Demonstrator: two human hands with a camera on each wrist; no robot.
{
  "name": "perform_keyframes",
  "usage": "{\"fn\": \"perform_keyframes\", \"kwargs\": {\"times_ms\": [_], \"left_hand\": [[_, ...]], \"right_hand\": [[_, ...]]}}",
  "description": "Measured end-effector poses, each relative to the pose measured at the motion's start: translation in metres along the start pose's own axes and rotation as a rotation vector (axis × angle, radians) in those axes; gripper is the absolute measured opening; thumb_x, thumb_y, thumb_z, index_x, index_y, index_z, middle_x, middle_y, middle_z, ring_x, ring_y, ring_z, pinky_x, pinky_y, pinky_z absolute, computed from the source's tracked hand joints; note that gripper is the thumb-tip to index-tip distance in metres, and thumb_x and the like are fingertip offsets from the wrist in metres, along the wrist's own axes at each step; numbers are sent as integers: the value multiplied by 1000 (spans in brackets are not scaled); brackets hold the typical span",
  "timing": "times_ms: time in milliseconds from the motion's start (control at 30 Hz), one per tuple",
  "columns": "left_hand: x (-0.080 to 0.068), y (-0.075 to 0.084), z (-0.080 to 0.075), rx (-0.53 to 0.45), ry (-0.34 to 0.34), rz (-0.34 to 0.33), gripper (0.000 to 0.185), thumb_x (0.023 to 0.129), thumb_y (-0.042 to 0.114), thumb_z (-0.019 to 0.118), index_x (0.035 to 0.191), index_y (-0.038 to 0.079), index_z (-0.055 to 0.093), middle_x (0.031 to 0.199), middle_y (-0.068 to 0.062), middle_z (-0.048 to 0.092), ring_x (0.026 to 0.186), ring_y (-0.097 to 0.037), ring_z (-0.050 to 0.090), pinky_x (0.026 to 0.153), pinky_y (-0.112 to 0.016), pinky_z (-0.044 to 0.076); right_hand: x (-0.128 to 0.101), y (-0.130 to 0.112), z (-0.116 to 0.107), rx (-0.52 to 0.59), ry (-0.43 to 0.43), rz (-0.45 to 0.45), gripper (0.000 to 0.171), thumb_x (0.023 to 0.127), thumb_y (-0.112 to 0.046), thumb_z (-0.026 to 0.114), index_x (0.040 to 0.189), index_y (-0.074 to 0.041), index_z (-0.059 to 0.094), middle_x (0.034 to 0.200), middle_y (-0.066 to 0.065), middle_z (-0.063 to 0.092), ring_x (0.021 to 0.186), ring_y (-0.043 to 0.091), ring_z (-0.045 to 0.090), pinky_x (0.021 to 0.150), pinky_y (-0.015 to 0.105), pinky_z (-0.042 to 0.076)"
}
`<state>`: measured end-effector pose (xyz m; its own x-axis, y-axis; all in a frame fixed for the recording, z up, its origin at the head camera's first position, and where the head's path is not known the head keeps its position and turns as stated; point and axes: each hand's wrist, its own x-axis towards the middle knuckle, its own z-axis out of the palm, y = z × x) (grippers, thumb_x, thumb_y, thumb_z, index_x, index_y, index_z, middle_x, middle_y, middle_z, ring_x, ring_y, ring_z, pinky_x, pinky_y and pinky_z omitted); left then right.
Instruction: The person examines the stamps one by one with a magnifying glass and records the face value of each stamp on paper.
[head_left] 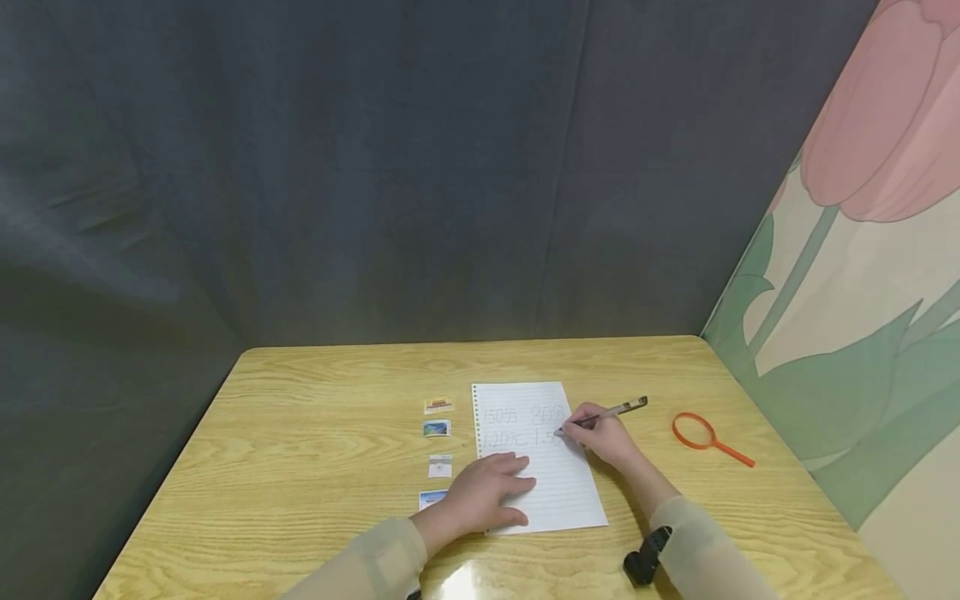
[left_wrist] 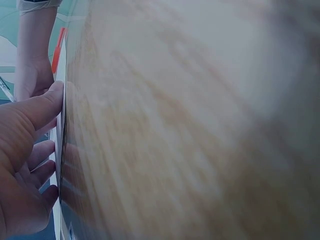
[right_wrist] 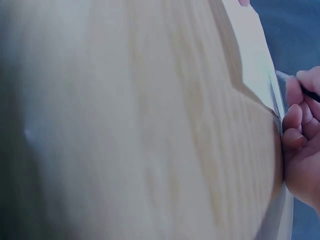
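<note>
A lined white sheet of paper (head_left: 551, 492) with handwriting near its top lies on the wooden table (head_left: 300, 450). My right hand (head_left: 603, 435) grips a pen (head_left: 618, 409) whose tip touches the sheet's second written line. My left hand (head_left: 487, 492) lies flat on the sheet's lower left, fingers spread. The left wrist view shows the left hand (left_wrist: 25, 160) pressing the paper's edge (left_wrist: 60, 130). In the right wrist view, the curled fingers (right_wrist: 300, 135) of my right hand sit at the paper (right_wrist: 255, 55).
Several small stamps lie in a column left of the sheet, such as one (head_left: 438, 406) at the top and one (head_left: 432, 499) by my left wrist. An orange magnifying glass (head_left: 705, 437) lies to the right. A dark curtain hangs behind; a flowered wall stands at right.
</note>
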<state>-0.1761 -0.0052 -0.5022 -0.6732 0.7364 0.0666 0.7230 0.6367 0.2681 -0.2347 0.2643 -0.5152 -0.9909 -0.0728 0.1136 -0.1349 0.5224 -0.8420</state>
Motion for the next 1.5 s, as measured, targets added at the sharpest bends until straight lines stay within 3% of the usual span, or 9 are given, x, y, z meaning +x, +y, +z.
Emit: {"fn": "perform_keyframes", "kwargs": {"times_ms": [133, 367, 800, 1067, 1300, 1500], "left_hand": [[0, 0, 0, -3, 2, 0, 57, 84, 49, 73, 134, 25, 64, 149, 1, 48, 138, -19, 41, 114, -35, 32], [-2, 2, -4, -14, -2, 1, 57, 84, 49, 73, 134, 24, 64, 149, 0, 48, 138, -21, 41, 114, -37, 33], [-1, 3, -4, -14, -18, -20, 57, 84, 49, 73, 135, 25, 63, 149, 2, 47, 139, -19, 40, 114, -36, 32], [-1, 3, -4, -12, -22, -23, 57, 84, 49, 73, 135, 25, 63, 150, 2, 47, 139, -18, 40, 114, -36, 32], [0, 1, -2, -23, -18, -25, 57, 84, 49, 73, 135, 26, 63, 150, 2, 46, 139, -19, 40, 115, -37, 32], [0, 1, -1, -37, -21, -31, 58, 84, 49, 74, 135, 26, 63, 150, 3, 46, 139, -18, 40, 114, -37, 32]], "right_hand": [[-1, 1, -1, 50, 4, 47, 7, 88, -7, 72, 86, -4, 66, 71, 3, 61, 58, 14, 49, 49, 22, 42], [-5, 0, -1, 7, 86, 127, 6, 87, -7, 70, 87, -5, 64, 75, 3, 63, 64, 16, 53, 52, 22, 46], [-8, -2, -1, -55, 130, 122, 7, 85, -9, 71, 84, -7, 64, 76, 2, 61, 68, 17, 51, 55, 22, 42], [-8, -3, -1, -100, 120, 51, 8, 85, -9, 71, 83, -7, 64, 72, 1, 59, 64, 15, 50, 54, 22, 41], [-10, -1, -5, -83, 155, 117, 8, 84, -8, 72, 83, -7, 64, 71, 1, 59, 61, 15, 49, 51, 22, 40], [-12, -5, -3, -78, 109, 104, 9, 85, -9, 72, 84, -7, 64, 70, 0, 58, 61, 15, 50, 51, 22, 41]]}}
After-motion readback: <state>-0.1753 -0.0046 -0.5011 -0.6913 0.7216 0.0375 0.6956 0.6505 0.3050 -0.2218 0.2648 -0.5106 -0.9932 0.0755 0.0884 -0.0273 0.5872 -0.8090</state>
